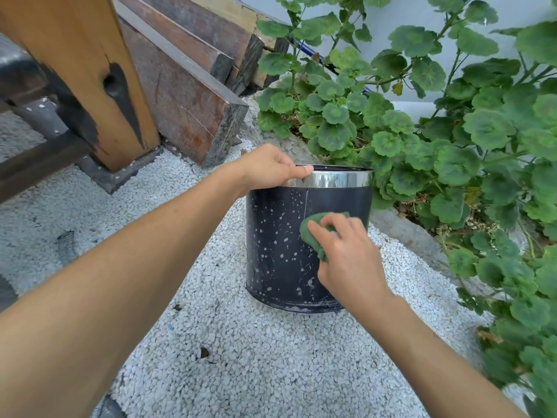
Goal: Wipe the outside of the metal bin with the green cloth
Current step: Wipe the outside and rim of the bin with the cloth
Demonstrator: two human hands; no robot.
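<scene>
Left hand (272, 170) gripping metal bin (277, 251) rim mid-frame, right hand (346, 254) pressing green cloth (310, 230) on its side, leaves (452, 164) crowding right, open gravel (211, 342) lower left, bin's far side hidden.

Leafy plant (437, 131), stacked wooden planks (187, 73), white gravel (241, 357).

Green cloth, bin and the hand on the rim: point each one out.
green cloth (310, 229): head view, exposed left edge beside the fingers.
bin (277, 245): head view, dark speckled side wall.
left hand (268, 167): head view, back of the hand gripping the rim.
</scene>
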